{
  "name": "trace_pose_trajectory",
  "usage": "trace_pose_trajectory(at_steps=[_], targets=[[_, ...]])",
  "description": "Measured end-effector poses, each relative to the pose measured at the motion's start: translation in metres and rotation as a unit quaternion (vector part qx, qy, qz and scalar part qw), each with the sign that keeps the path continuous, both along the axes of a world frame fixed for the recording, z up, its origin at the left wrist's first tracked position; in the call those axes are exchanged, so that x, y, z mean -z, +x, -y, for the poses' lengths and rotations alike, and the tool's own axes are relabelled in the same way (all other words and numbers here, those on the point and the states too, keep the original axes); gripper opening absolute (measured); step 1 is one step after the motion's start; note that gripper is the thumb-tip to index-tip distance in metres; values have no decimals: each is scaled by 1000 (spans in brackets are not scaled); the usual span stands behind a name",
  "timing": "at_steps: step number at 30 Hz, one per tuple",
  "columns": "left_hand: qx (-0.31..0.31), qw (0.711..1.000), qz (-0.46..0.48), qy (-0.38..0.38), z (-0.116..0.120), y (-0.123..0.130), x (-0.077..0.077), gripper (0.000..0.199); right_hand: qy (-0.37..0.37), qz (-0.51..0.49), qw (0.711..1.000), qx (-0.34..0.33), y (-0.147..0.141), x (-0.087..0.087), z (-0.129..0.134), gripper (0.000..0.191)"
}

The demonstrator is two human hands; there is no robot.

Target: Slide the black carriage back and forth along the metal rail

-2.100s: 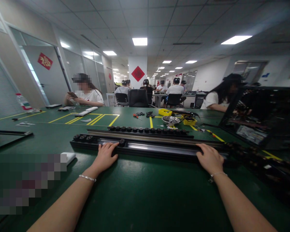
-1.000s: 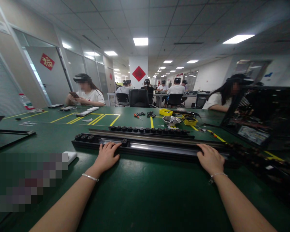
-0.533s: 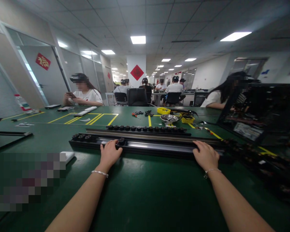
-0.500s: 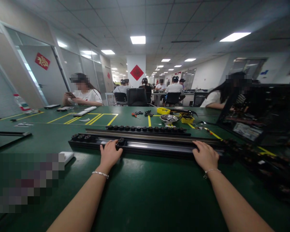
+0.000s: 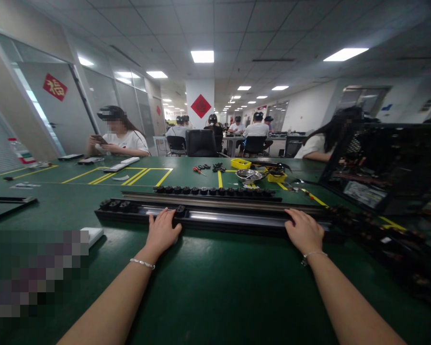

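Note:
A long black metal channel [image 5: 215,220] with a shiny inner strip lies crosswise in front of me. My left hand [image 5: 163,229] grips its near wall left of the middle, fingers reaching over the edge and thumb on the near side. Just by those fingertips sits a round black part [image 5: 180,210] in the channel. Farther right, my right hand [image 5: 305,230] holds the same channel, its fingers laid over the top and its thumb in front. Several similar round black parts [image 5: 114,204] sit at the channel's left end. Both palms hide short stretches of the channel.
Behind lies a strip with a row of black knobs [image 5: 204,190]. Beyond are a metal bowl [image 5: 249,176], a yellow bin [image 5: 241,164] and an orange-handled screwdriver [image 5: 197,169]. An open black case [image 5: 388,167] stands right. People sit across the green table [image 5: 215,297].
The whole view has shifted slightly leftward. Both hands keep their places on the channel, and the round part by my left fingertips looks unmoved.

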State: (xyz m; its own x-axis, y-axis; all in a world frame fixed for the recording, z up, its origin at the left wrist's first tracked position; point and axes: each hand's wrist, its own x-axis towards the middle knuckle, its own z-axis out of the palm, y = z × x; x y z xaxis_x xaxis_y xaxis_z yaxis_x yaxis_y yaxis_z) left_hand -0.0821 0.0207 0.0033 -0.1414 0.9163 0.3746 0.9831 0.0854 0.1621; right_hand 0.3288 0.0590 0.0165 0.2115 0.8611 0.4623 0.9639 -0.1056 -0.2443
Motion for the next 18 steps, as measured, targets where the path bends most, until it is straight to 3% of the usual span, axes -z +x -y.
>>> trace_pose_trajectory(at_steps=[18], targets=[[30, 999, -9, 10, 1, 2, -6, 47, 7, 5, 1000, 0, 1, 2, 0, 45]])
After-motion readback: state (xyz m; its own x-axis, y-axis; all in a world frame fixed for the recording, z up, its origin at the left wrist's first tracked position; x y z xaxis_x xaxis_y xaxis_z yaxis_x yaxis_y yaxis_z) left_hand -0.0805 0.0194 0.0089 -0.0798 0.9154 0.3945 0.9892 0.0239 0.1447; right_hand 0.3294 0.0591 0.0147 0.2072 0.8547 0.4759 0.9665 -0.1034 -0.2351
